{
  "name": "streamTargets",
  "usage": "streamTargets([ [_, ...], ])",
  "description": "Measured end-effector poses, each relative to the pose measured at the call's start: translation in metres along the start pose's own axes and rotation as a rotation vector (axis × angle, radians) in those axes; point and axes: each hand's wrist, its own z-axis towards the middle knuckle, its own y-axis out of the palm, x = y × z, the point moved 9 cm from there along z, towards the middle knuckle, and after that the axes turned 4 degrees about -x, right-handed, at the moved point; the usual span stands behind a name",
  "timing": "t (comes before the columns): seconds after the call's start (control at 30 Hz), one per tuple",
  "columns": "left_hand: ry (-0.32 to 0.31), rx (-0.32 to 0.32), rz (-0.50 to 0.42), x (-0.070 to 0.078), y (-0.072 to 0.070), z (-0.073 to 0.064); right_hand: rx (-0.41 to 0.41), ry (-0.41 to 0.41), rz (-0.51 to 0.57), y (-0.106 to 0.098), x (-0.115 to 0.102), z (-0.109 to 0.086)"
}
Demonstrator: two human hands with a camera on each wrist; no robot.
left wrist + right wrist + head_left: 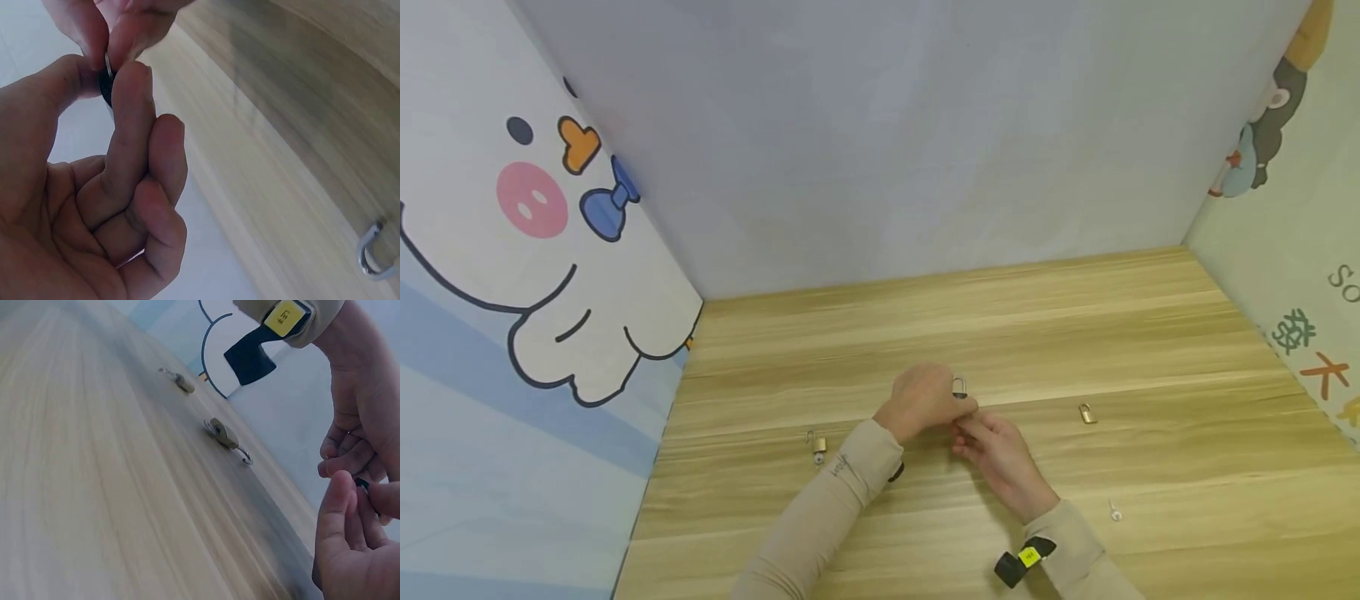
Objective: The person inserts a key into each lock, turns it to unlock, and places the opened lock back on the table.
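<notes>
Near the middle of the table, my left hand (927, 398) holds a small padlock (959, 395) between thumb and fingers. Its silver shackle points away from me, and most of its dark body is hidden by the fingers. My right hand (1000, 462) meets the left at the near end of the lock. In the left wrist view, its thumb and finger pinch a thin silver key (108, 62), seen edge-on against the dark end of the lock. The right wrist view shows only a dark bit of the lock (361, 482) among the fingertips.
To the left on the wooden table (760, 350) lies a brass padlock (820, 445) with its shackle open and a key in it. A second brass padlock (1087, 413) lies at right, with a loose key (1115, 512) nearer me. Printed cloth walls (925, 150) enclose the table.
</notes>
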Motion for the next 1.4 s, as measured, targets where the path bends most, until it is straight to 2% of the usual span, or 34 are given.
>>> streamTargets([
  [0.2,0.049,-0.014,0.032,-0.003,-0.007,-0.002,-0.024,0.002,-0.192,-0.006,-0.004,-0.004],
  [0.4,0.083,-0.029,0.077,-0.008,-0.014,-0.002,0.050,-0.017,-0.327,-0.023,-0.017,-0.006],
  [0.57,0.207,-0.018,0.098,-0.008,-0.018,-0.006,0.093,-0.057,-0.401,-0.032,-0.032,-0.007],
  [0.67,0.272,-0.048,0.086,-0.006,-0.019,-0.009,0.095,-0.092,-0.451,-0.033,-0.040,-0.007],
  [0.83,0.363,-0.094,0.189,0.000,-0.018,-0.013,0.096,-0.156,-0.516,-0.030,-0.049,-0.008],
  [1.1,0.473,-0.102,0.264,0.012,-0.016,-0.019,0.056,-0.264,-0.676,-0.022,-0.058,-0.004],
  [1.3,0.531,-0.068,0.284,0.018,-0.017,-0.022,0.021,-0.228,-0.709,-0.020,-0.055,-0.004],
  [1.4,0.535,-0.051,0.286,0.018,-0.019,-0.022,0.026,-0.194,-0.720,-0.023,-0.053,-0.004],
])
